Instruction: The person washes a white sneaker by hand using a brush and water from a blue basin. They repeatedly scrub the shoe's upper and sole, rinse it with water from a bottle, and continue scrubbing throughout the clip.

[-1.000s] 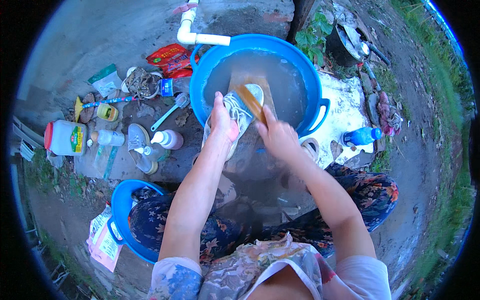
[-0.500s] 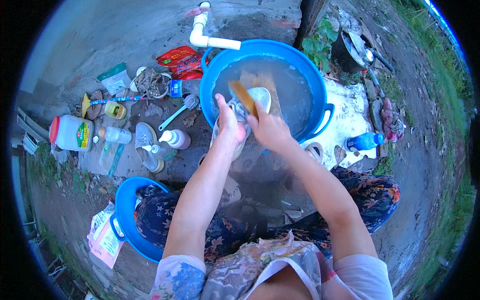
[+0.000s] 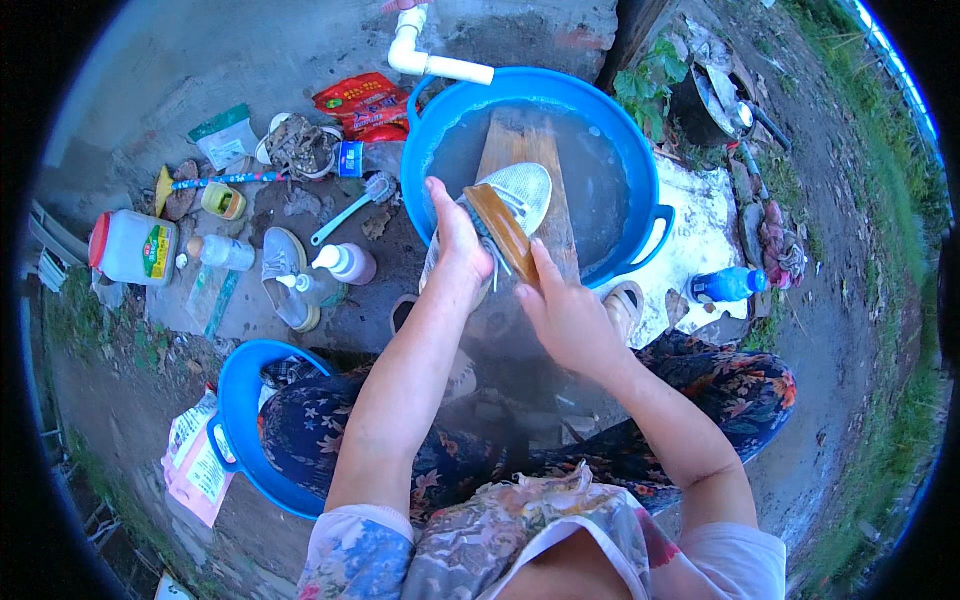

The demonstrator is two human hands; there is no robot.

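My left hand (image 3: 461, 237) grips a light grey shoe (image 3: 523, 192) over the near edge of a large blue tub (image 3: 411, 190). The shoe's pale toe points away to the upper right, and its heel end is partly hidden by my left forearm. Closed around the near end of a wooden scrubbing brush (image 3: 502, 228) is my right hand (image 3: 567, 318). The brush lies slantwise across the shoe, its bristles turned down toward the upper. Beneath the shoe, a wooden board (image 3: 517, 143) slopes into the tub's cloudy water (image 3: 455, 143).
White pipe spout (image 3: 460, 69) reaches over the tub's rim. On the left stand a second grey shoe (image 3: 287, 270), a pump bottle (image 3: 347, 263), a teal-handled brush (image 3: 345, 215) and a white jug (image 3: 137, 247). A blue bottle (image 3: 727, 284) lies at right; a smaller blue tub (image 3: 236, 398) is near my leg.
My right hand has drawn the brush toward me and to the right along the shoe, uncovering more of the toe. The left hand keeps its hold on the shoe.
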